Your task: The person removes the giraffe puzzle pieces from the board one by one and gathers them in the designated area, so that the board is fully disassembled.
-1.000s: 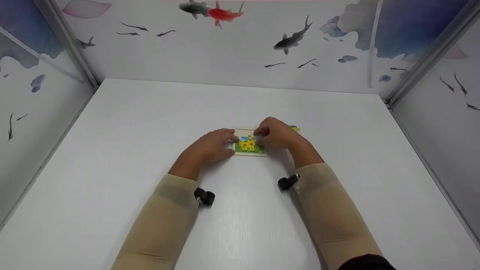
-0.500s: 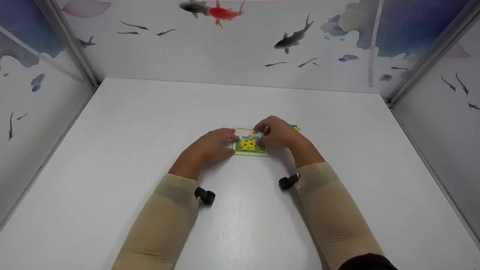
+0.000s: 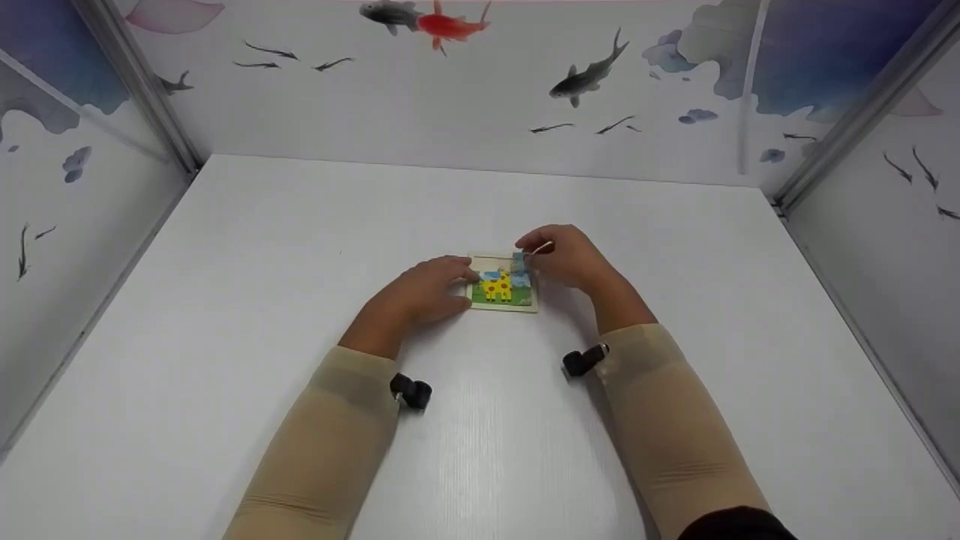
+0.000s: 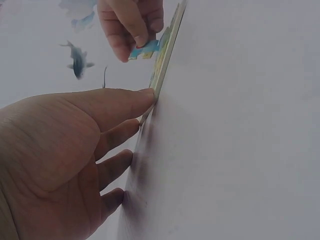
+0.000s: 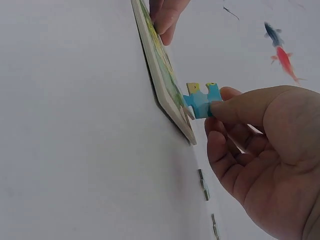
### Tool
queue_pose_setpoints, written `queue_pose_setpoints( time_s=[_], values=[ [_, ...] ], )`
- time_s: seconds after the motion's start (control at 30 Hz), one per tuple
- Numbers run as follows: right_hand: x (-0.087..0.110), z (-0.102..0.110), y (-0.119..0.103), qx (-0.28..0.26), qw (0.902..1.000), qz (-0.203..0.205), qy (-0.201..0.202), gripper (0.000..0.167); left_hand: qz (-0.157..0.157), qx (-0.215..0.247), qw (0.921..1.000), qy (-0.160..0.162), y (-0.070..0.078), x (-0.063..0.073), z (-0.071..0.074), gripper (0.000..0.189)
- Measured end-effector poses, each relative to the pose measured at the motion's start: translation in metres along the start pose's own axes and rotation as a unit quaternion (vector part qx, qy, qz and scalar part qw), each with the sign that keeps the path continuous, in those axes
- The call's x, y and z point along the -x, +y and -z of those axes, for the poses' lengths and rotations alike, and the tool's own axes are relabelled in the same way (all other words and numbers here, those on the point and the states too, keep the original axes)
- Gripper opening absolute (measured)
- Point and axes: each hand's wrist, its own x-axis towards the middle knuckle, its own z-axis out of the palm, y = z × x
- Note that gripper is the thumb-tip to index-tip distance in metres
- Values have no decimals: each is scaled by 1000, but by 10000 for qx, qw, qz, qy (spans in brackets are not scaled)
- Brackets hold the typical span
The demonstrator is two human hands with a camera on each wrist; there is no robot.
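A small wooden jigsaw board (image 3: 504, 309) lies on the table, showing a yellow spotted giraffe (image 3: 497, 287) on green and blue. My left hand (image 3: 429, 294) rests at its left side, thumb at the near corner and fingertips along the edge and on the picture. In the left wrist view its fingers are stretched out. My right hand (image 3: 564, 256) pinches a blue puzzle piece (image 5: 201, 102) with a yellow corner between thumb and index finger. That piece is tilted up over the board's far right corner, with its lower edge close to the frame; contact is unclear.
Two loose puzzle pieces, one nearer (image 5: 203, 185) and one farther down (image 5: 215, 227), lie on the white table (image 3: 300, 225) beside the board. Printed fish panels (image 3: 495, 97) wall in the table at the back and sides.
My right hand has moved slightly up and right, lifting the blue piece to the board's far right corner. More of the picture's right side shows. My left hand has stayed put.
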Motion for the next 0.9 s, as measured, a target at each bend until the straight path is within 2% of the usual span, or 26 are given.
queue_pose_setpoints(
  time_s=[0.13,0.4,0.67,0.9],
  values=[
    [1,2,1,-188,9998,-4,15,24,13,0,10000,6,0,0,-1,50],
    [2,0,-1,12,9996,-264,-110,19,127,47,9999,-17,3,2,-1,50],
    [3,0,1,295,9992,151,-205,23,-66,68,10000,20,0,4,1,50],
    [2,0,2,273,9993,137,-195,23,-78,104,9999,31,-1,3,0,50]
  ],
)
